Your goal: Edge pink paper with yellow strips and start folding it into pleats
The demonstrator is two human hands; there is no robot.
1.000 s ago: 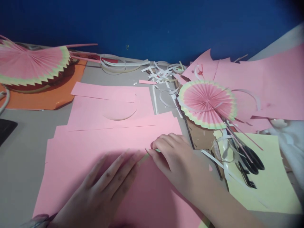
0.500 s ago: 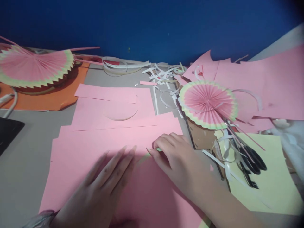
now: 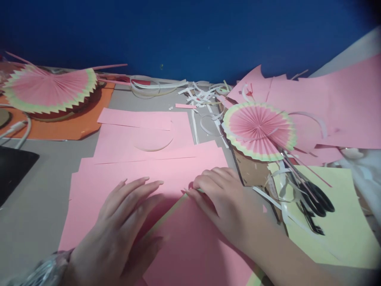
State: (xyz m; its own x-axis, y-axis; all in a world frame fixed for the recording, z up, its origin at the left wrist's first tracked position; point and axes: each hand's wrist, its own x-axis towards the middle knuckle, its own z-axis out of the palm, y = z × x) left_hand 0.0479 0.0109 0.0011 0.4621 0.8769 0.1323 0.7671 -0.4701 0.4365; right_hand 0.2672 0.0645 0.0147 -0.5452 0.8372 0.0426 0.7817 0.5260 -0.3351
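A pink paper sheet with thin pale-green edges [image 3: 196,238] lies in front of me on a stack of other pink sheets [image 3: 98,186]. My right hand [image 3: 223,194] is closed at its top corner, thumb and index finger pinching the green-edged tip. My left hand [image 3: 125,218] hovers at the sheet's left edge with its fingers apart and the thumb over the paper. Nothing shows in the left hand. The sheet's lower end runs under my right forearm and out of view.
A round pleated pink-and-green paper fan [image 3: 258,129] lies right, beside black-handled scissors [image 3: 317,198] on pale yellow paper [image 3: 342,222]. Another fan [image 3: 53,89] rests on orange paper [image 3: 86,129] at left. White paper scraps [image 3: 202,93] lie along the back near the blue wall [image 3: 190,35].
My left hand has lifted and drawn back left, its fingers no longer flat on the paper, uncovering the green edge. My right hand keeps its pinch at the corner.
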